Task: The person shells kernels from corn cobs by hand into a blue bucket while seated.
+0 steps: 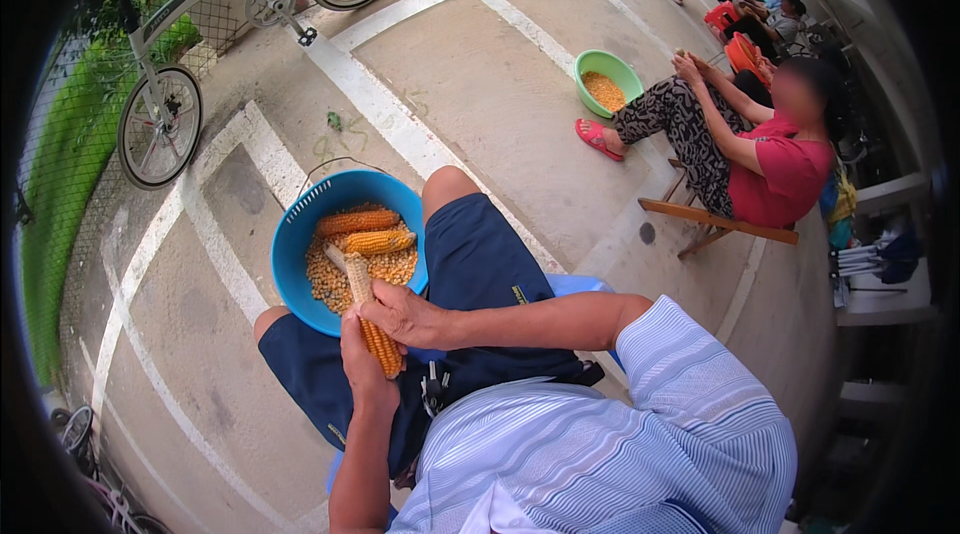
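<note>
Both hands close around a partly stripped ear of corn above my lap. Its upper part is a bare, pale cob, while rows of orange kernels cover the lower end. My left hand wraps the ear from below. Across its middle lies my right hand, thumb pressed near the edge of the kernels. Between my knees stands a blue plastic bucket holding loose corn kernels. An orange ear and a yellow ear lie on the kernels, beside a pale cob partly hidden by the held ear.
A seated person on a wooden folding chair is to the right, near a green basin of kernels. More people sit farther back. A white bicycle stands by a wire fence. White lines mark the concrete ground.
</note>
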`<act>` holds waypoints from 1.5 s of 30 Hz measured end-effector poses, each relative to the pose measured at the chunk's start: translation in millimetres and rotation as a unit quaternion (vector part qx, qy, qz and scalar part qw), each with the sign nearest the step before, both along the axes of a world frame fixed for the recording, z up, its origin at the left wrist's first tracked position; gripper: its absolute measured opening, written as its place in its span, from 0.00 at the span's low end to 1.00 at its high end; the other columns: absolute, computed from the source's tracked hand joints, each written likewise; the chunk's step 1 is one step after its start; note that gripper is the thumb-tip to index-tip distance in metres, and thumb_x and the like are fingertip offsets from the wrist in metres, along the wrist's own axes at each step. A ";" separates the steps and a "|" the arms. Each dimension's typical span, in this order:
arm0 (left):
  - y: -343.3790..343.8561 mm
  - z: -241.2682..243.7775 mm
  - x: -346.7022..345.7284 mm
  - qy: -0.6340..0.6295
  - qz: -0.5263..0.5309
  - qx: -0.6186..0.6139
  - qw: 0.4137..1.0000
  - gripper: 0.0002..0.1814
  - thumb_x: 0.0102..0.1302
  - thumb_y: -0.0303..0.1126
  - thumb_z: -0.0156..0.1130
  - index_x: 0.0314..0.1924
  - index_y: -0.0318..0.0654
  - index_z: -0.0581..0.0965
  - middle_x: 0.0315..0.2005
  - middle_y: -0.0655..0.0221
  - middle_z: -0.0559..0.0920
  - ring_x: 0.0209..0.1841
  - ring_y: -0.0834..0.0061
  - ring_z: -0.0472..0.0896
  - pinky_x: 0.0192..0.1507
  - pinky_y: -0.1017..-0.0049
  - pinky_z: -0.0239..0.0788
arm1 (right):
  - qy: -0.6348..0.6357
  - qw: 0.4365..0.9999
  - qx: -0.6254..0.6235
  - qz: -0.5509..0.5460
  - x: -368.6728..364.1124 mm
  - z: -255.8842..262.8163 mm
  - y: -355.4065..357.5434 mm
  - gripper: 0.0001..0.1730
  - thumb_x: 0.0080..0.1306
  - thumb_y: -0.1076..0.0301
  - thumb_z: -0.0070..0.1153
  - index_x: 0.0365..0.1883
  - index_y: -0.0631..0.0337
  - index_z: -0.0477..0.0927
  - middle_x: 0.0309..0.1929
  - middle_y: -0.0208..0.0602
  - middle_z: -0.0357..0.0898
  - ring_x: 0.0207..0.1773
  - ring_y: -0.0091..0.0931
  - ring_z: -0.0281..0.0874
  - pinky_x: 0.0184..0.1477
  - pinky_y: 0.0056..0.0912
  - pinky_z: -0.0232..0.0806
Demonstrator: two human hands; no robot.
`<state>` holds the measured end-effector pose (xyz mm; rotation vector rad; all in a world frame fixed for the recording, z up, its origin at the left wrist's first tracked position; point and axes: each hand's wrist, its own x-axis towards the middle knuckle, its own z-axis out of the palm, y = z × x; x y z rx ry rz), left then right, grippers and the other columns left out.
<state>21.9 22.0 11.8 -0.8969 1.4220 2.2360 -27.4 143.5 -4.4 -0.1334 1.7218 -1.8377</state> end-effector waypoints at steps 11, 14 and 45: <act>-1.6 -3.2 2.1 -0.001 0.007 0.033 0.999 0.23 0.80 0.56 0.42 0.49 0.45 0.75 0.26 0.73 0.80 0.22 0.78 0.78 0.17 0.77 0.67 | 0.016 0.999 -0.001 -0.030 2.7 -17.5 -6.5 0.22 0.79 0.51 0.45 0.49 0.64 0.69 0.39 0.40 0.76 0.39 0.25 0.77 0.38 0.30 0.73; -5.8 -4.8 2.9 0.000 0.007 0.043 0.999 0.23 0.79 0.57 0.43 0.49 0.46 0.75 0.27 0.74 0.80 0.21 0.79 0.78 0.16 0.78 0.67 | -0.014 1.000 0.013 -0.001 0.9 -2.4 -2.7 0.23 0.78 0.51 0.47 0.49 0.66 0.69 0.42 0.44 0.76 0.44 0.27 0.77 0.44 0.33 0.73; -2.7 -8.8 -0.2 0.010 -0.012 0.013 1.000 0.26 0.79 0.59 0.40 0.51 0.45 0.74 0.28 0.72 0.81 0.22 0.78 0.78 0.18 0.78 0.66 | 0.037 0.998 0.053 0.003 2.4 -8.7 -5.4 0.32 0.75 0.45 0.51 0.52 0.73 0.68 0.49 0.59 0.75 0.55 0.41 0.76 0.57 0.42 0.69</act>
